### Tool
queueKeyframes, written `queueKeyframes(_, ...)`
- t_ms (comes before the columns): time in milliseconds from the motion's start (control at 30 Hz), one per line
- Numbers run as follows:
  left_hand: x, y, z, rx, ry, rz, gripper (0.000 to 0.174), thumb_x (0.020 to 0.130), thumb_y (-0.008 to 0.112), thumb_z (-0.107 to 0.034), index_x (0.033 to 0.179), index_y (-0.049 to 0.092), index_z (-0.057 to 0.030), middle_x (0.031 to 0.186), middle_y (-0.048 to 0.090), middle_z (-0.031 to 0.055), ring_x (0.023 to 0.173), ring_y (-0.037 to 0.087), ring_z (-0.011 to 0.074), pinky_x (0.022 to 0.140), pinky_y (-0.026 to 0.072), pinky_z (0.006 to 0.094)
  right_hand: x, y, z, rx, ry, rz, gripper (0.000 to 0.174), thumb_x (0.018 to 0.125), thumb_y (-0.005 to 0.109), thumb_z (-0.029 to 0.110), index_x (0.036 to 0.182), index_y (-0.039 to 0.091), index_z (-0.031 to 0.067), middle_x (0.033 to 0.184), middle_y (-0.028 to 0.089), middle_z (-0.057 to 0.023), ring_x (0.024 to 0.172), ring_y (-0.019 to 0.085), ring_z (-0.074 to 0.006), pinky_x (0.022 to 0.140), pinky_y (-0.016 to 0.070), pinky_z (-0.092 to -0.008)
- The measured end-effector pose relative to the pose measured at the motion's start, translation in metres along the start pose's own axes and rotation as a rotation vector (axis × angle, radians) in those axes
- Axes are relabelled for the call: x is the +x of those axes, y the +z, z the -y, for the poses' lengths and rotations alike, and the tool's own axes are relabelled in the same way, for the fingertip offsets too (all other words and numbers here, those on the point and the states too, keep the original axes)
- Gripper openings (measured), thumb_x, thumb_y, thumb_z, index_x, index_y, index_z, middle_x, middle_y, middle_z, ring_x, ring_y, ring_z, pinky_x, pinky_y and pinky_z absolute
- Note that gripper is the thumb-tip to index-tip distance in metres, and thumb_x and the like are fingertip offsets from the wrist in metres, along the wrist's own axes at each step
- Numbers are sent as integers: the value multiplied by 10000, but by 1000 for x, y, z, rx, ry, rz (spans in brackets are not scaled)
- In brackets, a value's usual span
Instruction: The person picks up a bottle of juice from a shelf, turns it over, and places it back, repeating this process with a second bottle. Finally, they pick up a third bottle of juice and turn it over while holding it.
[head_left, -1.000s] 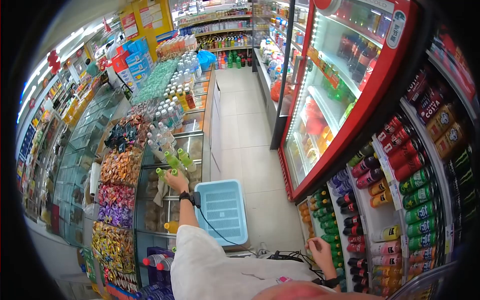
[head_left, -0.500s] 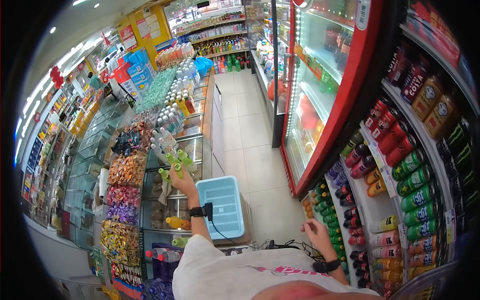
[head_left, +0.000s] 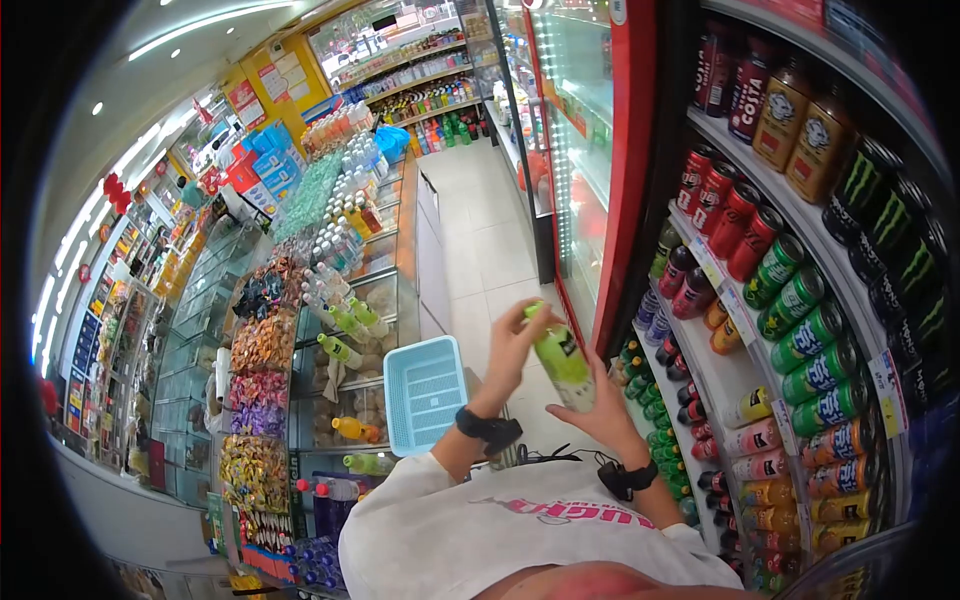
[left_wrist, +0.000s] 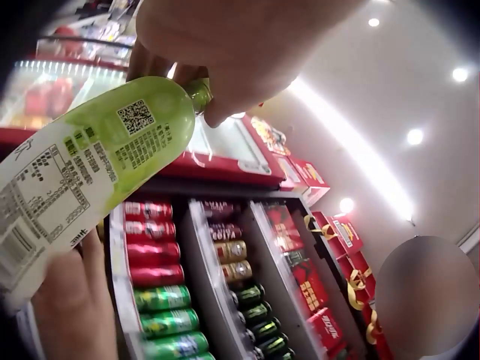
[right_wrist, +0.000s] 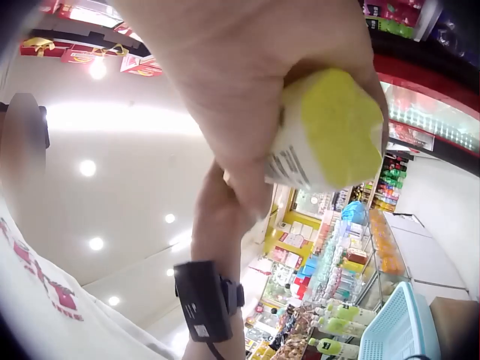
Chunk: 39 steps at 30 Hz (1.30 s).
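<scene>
A green and white bottle (head_left: 562,362) is held tilted between both hands in front of the chest. The left hand (head_left: 514,350) pinches it at its cap end, and in the left wrist view those fingers cover the cap above the label of the bottle (left_wrist: 90,165). The right hand (head_left: 605,415) grips the lower part; in the right wrist view the right hand (right_wrist: 247,82) wraps round the bottle (right_wrist: 330,131), its base facing the camera. Three similar green bottles (head_left: 342,350) stand on the glass counter at the left.
A light blue basket (head_left: 425,395) stands beside the glass counter, near an orange bottle (head_left: 355,430). Shelves of cans (head_left: 800,300) and bottles rise close on the right, next to a red-framed fridge (head_left: 625,180). A tiled aisle (head_left: 475,235) runs ahead.
The left hand has brought one green bottle from the counter across to the body's front. The right hand has risen and now grips its lower part. The view has turned right.
</scene>
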<state>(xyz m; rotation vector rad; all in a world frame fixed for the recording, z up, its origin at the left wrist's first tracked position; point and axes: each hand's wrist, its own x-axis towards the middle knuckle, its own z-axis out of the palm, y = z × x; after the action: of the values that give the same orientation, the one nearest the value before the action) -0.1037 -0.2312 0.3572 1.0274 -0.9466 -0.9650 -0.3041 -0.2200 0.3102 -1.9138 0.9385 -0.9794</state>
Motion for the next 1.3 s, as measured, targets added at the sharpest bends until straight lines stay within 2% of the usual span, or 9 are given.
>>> queueKeyframes(167,-10,61,0,-40,-24,187,394,1037,640,-234,1332,583,22,1091,726,111,1058,703,207,929,545,321,-24,-27,-18,258,139,21,698,813,855,201,1371,496,-15,1067,707,-171,967,734,-303,823,586,-373)
queueKeyframes(267,-24,88,15,-4,68,257,500,1036,642,-257,1431,500,15,1204,692,105,1069,684,196,966,532,328,-35,-48,-17,751,465,124,584,863,778,141,1360,499,14,1041,690,-134,912,728,-236,784,597,-359)
queueKeyframes(467,-37,99,5,66,-448,569,732,999,646,-463,1483,408,32,1298,648,159,1022,695,180,803,593,325,-45,-72,0,888,352,75,369,928,680,226,1202,603,-10,988,711,-108,846,726,-217,788,597,-341)
queueKeyframes(567,-35,105,14,-60,-316,661,762,987,621,-523,1462,430,41,1357,622,209,1056,695,229,732,621,308,-50,-73,-15,1008,349,116,437,914,703,226,1258,563,-6,1025,700,-124,864,728,-238,794,602,-355)
queueKeyframes(767,-39,106,32,-99,-335,631,784,992,604,-527,1463,421,73,1384,601,234,1219,635,295,930,569,360,-51,-81,-10,989,294,124,434,928,695,261,1244,576,-10,1009,699,-148,862,730,-251,765,599,-352)
queueKeyframes(967,-39,109,46,-198,-312,618,604,978,692,-330,1403,506,57,1277,663,157,1149,650,208,981,512,342,-60,-87,-37,1609,189,366,497,959,672,351,1290,551,1,1062,688,-174,896,727,-272,784,598,-361)
queueKeyframes(1067,-41,122,38,-166,-246,471,536,934,766,-216,1350,560,52,1210,698,121,1095,666,173,954,512,319,-59,-99,-23,1297,422,153,500,961,705,294,1324,523,2,1136,672,-169,983,714,-259,850,585,-350)
queueKeyframes(1167,-35,131,40,42,-122,379,540,891,813,-166,1322,579,61,1176,715,128,1070,679,176,952,517,323,-57,-92,-34,661,228,-204,581,937,759,251,1373,482,-17,1198,647,-148,991,709,-221,841,575,-315)
queueKeyframes(1300,-35,140,59,161,-172,422,548,900,804,-192,1334,578,56,1194,704,142,1081,677,186,932,537,329,-62,-100,-41,457,281,-218,603,929,779,200,1381,462,-43,1243,642,-165,1048,694,-192,853,566,-306)
